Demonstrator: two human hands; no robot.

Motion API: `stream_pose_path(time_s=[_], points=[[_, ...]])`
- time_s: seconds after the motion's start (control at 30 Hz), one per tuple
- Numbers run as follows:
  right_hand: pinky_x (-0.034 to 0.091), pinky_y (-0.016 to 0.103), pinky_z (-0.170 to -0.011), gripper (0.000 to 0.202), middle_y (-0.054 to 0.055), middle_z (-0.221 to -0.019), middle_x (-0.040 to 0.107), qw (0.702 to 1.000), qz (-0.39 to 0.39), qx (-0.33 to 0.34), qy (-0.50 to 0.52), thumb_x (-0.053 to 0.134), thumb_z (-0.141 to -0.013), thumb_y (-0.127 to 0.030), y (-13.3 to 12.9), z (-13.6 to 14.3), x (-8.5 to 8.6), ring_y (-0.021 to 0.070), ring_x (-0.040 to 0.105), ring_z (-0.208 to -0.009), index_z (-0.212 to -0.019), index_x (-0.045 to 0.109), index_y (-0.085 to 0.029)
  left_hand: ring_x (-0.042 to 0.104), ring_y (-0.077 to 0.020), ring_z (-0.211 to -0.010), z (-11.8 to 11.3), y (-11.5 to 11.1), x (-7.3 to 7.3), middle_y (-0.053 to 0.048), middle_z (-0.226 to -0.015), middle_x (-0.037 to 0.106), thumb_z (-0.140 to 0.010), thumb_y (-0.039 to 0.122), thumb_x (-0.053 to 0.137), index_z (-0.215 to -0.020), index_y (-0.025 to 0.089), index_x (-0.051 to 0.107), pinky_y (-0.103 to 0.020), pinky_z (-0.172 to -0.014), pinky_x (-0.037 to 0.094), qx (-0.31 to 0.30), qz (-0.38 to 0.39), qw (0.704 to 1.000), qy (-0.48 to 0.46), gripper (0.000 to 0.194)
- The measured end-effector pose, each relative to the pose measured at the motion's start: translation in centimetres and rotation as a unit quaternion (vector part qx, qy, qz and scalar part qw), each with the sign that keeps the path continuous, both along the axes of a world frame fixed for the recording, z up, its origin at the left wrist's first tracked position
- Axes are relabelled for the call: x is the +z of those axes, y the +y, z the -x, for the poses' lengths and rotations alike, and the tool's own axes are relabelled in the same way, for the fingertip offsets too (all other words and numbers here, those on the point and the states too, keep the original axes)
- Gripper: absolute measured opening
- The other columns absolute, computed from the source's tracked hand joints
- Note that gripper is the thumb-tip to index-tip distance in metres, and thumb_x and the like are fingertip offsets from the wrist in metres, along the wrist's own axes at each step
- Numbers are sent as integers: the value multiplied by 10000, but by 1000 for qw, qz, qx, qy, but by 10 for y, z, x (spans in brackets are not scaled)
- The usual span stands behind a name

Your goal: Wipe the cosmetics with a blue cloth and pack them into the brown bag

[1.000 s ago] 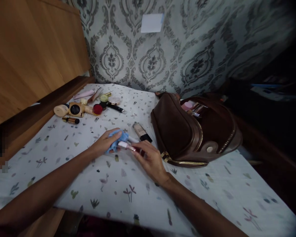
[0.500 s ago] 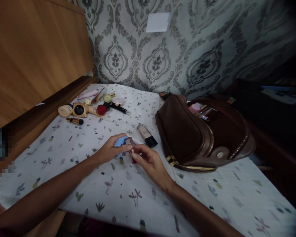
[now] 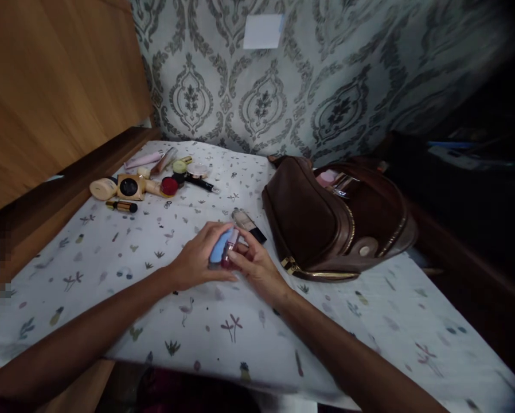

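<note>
My left hand (image 3: 198,256) is curled round a folded blue cloth (image 3: 220,249), pressing it against the side of a small lip gloss tube (image 3: 228,255). The tube is narrow, with a pale upper part and a dark pink-red lower part. My right hand (image 3: 257,268) pinches this tube from the other side between thumb and fingers, which partly cover it. Just beyond my right fingers, a beige foundation tube (image 3: 243,219) with a black cap lies on the patterned white tablecloth (image 3: 188,338).
A brown leather bag (image 3: 309,212), unzipped with cosmetics inside, stands to the right. Several cosmetics lie at the back left, among them a gold compact (image 3: 129,187), a red round pot (image 3: 169,186) and a black pencil (image 3: 201,184). A wooden cabinet (image 3: 59,86) borders the left.
My left hand has turned and closed further round the cloth, now bringing it against the tube's side. The tube stands more upright between my hands. The camera view has shifted slightly.
</note>
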State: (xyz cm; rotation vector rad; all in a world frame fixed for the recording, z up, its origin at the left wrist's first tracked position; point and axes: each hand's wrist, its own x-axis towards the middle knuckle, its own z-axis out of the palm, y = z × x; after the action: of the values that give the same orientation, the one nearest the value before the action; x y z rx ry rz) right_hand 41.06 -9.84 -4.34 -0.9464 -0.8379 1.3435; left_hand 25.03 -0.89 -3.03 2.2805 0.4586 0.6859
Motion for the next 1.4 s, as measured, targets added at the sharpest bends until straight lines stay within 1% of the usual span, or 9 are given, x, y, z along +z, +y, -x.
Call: stream_pose_path(time_s=[0.13,0.27,0.5,0.63,0.77,0.9,1.03,1.17,1.4], points=[[531,270,-709,732,-13,-886,684,1000,8,0,9,838,-699,-402,-2,-6,1,120,648,-734,-1338,511,-257,495,-303,-1260,-3,-1,-3,-123,-1384,450,-831,542,675,-1509,292,334,-438,-971,508,-35,-55,996,65,800],[507,252,-648,640,-13,-781,681,999,8,-11,30,802,-749,-429,1,-13,1,122,656,-688,-1296,556,-209,575,-251,-1157,-3,3,1,-102,-1244,562,-881,486,638,-1398,252,513,-384,-990,490,-49,-37,998,-1,581],[466,226,-581,541,-1,-801,711,997,-2,-41,65,879,-636,-451,2,-19,0,111,652,-634,-1034,631,-181,648,-196,-839,-1,0,15,-42,-904,703,-810,376,674,-979,203,710,-289,-786,518,67,70,994,-41,244],[431,218,-521,540,-21,-702,677,996,-3,-65,53,862,-619,-536,3,-22,-2,99,610,-545,-924,599,-177,655,-194,-738,1,3,13,-10,-840,724,-756,454,684,-896,211,691,-256,-666,519,130,99,987,2,280],[411,213,-451,588,-38,-662,656,996,-3,-79,47,851,-568,-614,4,-23,-1,94,573,-486,-829,545,-185,630,-188,-647,3,5,7,21,-694,675,-726,529,696,-783,227,664,-232,-573,495,137,67,988,29,309],[395,210,-422,604,-39,-616,636,996,-6,-76,39,829,-558,-661,5,-24,0,84,538,-442,-766,521,-184,691,-254,-915,2,-3,7,-4,-1030,738,-692,488,734,-1052,292,695,-282,-769,568,155,55,986,-13,412],[361,204,-399,637,-42,-574,621,999,1,-33,36,816,-537,-693,6,-25,-4,86,521,-404,-780,512,-189,645,-291,-1162,-5,-7,8,-41,-1284,679,-755,451,704,-1223,335,681,-358,-973,544,66,32,997,-12,483],[355,201,-408,634,-39,-591,628,998,9,-44,47,799,-554,-704,7,-25,-7,82,522,-411,-787,522,-184,681,-274,-1131,-8,2,9,-32,-1265,703,-799,422,684,-1221,376,697,-329,-943,567,-1,-17,999,34,424],[379,195,-448,689,-49,-636,647,996,-16,-36,80,860,-535,-621,7,-23,-4,82,559,-452,-981,594,-167,737,-277,-973,1,15,8,-33,-1044,778,-788,611,642,-1053,272,749,-308,-823,605,130,38,989,66,443]])
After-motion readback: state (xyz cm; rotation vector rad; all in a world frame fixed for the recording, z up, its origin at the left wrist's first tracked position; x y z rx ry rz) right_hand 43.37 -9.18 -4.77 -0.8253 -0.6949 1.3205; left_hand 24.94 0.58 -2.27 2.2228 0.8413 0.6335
